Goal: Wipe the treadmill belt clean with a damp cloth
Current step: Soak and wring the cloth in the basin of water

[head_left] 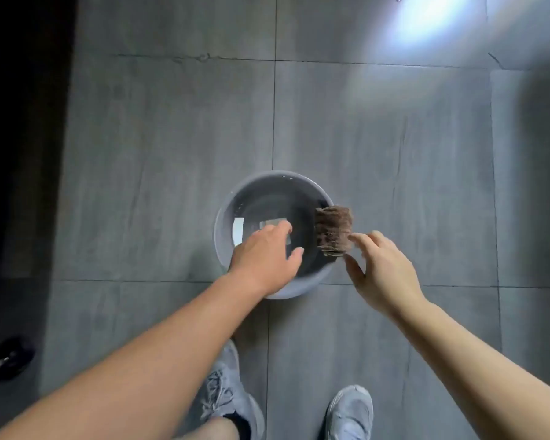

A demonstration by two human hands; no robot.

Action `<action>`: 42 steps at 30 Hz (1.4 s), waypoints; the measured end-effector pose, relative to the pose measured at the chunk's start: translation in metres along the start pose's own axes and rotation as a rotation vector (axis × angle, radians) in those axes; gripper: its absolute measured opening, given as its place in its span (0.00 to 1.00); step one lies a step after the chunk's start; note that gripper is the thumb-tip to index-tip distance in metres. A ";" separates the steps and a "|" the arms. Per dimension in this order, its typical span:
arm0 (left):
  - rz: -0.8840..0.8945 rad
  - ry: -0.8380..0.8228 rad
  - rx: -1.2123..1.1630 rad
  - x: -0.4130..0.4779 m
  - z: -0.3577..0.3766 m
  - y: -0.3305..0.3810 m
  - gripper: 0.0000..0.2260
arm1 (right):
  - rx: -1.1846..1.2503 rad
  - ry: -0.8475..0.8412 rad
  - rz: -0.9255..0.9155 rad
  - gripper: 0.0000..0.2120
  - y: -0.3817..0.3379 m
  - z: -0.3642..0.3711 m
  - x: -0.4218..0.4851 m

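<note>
A round grey basin [226, 211] holding clear water stands on the tiled floor in front of me. A brown folded cloth [333, 229] hangs over the basin's right rim. My right hand [383, 268] is just right of the cloth, its fingertips at the cloth's lower right edge, fingers spread and relaxed. My left hand [267, 258] hovers over the basin's near side, fingers loosely extended and holding nothing. The treadmill belt is not clearly in view.
Grey floor tiles [172, 138] surround the basin. A dark band [19, 154] runs along the left edge, with a black object [8, 357] at its lower end. My two grey shoes [226, 398] stand just behind the basin. Bright glare [432, 20] falls top right.
</note>
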State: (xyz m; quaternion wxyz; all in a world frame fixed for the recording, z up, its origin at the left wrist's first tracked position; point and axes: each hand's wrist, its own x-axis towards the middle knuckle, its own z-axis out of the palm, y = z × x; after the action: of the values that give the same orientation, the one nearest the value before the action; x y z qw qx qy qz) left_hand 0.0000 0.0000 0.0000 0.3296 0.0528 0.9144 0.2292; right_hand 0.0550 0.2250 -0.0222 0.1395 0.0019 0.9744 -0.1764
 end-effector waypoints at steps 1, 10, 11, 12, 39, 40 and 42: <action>0.016 -0.005 -0.014 0.013 0.015 0.003 0.17 | 0.008 0.029 -0.007 0.15 0.007 0.010 0.005; 0.259 0.061 -0.192 0.107 0.094 0.006 0.32 | 0.169 0.019 0.101 0.22 0.038 0.069 0.026; 0.281 0.062 -0.189 0.111 0.096 0.005 0.33 | 0.219 0.026 0.119 0.23 0.037 0.073 0.028; 0.300 0.064 -0.188 0.114 0.097 0.003 0.32 | 0.267 0.026 0.147 0.23 0.035 0.076 0.030; -0.192 0.119 -0.605 0.077 0.064 -0.085 0.27 | 0.694 -0.258 0.132 0.15 -0.043 0.090 0.099; -0.226 0.137 -0.529 0.080 0.066 -0.088 0.23 | 0.706 -0.270 0.172 0.15 -0.046 0.098 0.102; -0.281 0.147 -0.426 0.084 0.072 -0.091 0.19 | 0.690 -0.284 0.213 0.15 -0.049 0.114 0.108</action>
State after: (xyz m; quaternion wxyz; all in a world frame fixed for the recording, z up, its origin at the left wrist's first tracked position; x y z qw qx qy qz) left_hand -0.0154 -0.0326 -0.1393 0.2944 -0.1619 0.8654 0.3717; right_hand -0.0206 0.1350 -0.1375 0.2818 0.1255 0.8231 -0.4768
